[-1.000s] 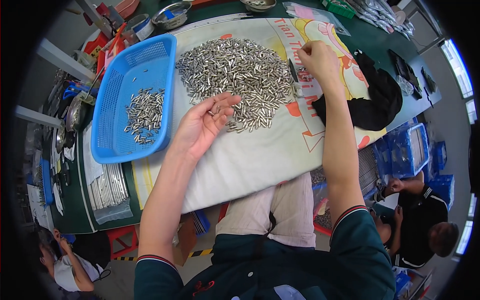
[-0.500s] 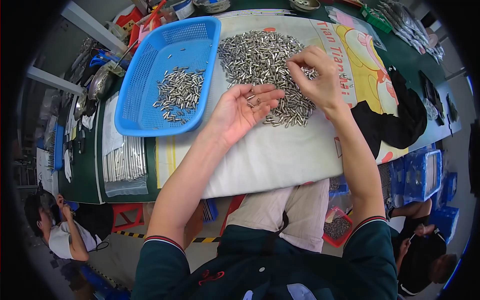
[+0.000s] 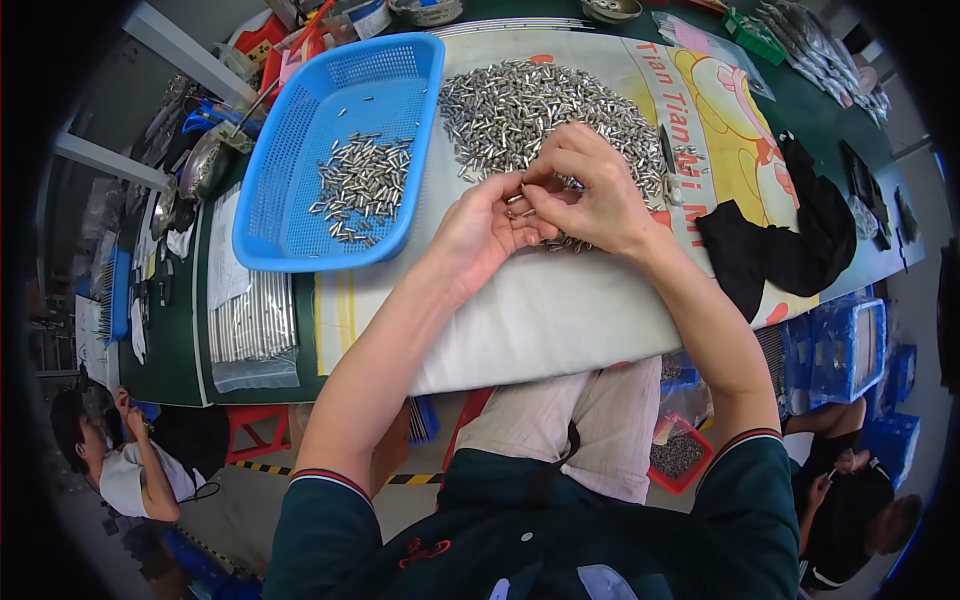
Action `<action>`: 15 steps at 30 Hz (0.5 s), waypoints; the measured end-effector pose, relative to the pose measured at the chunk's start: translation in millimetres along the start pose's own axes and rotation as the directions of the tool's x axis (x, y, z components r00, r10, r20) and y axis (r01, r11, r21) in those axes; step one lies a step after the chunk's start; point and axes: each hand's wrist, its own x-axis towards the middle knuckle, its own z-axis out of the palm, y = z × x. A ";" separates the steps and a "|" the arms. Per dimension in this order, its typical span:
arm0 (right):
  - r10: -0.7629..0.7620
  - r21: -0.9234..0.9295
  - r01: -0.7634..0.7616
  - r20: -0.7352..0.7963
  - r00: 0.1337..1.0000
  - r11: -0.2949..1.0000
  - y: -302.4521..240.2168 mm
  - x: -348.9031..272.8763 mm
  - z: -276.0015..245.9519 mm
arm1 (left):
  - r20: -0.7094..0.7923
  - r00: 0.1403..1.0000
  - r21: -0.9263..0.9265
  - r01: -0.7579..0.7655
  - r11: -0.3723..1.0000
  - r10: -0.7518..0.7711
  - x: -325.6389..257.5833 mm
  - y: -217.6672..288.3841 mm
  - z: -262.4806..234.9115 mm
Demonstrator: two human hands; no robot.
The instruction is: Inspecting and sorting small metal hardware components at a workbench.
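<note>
My left hand (image 3: 473,237) is palm up with its fingers curled around a few small metal pins (image 3: 518,210). Over that palm my right hand (image 3: 600,198) is closed in a pinch, thumb and forefinger tips meeting at a pin there; its other fingers are bent. Behind both hands a wide heap of short silvery metal pins (image 3: 510,105) is spread on the pale cloth (image 3: 540,310). To the left stands a blue plastic basket (image 3: 246,190) with perforated walls, holding a smaller pile of the same pins (image 3: 365,180).
A black cloth (image 3: 740,255) lies at the right on the printed mat. Bagged metal rods (image 3: 250,325) rest left of the basket. Below the table edge is a red bin (image 3: 683,455) of small parts. One person (image 3: 130,455) sits at the left, another (image 3: 850,500) at the right.
My right hand has come down and left from above the heap to the left palm, its pinch now at the pins there. The left hand's fingers have curled in more.
</note>
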 end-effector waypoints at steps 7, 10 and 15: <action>0.012 0.038 -0.012 0.022 1.000 0.999 0.8 -0.2 0.2 | 0.003 0.999 -0.075 0.038 0.996 -0.038 2.0 -0.1 -4.1; 0.013 0.043 -0.014 0.034 0.999 0.999 1.6 -0.8 0.5 | 0.005 0.999 -0.091 0.047 0.995 -0.046 2.8 -1.1 -5.1; 0.018 0.051 -0.021 0.043 0.999 0.999 1.9 -1.0 0.4 | 0.035 0.997 -0.119 0.066 0.991 -0.062 3.9 -1.6 -8.2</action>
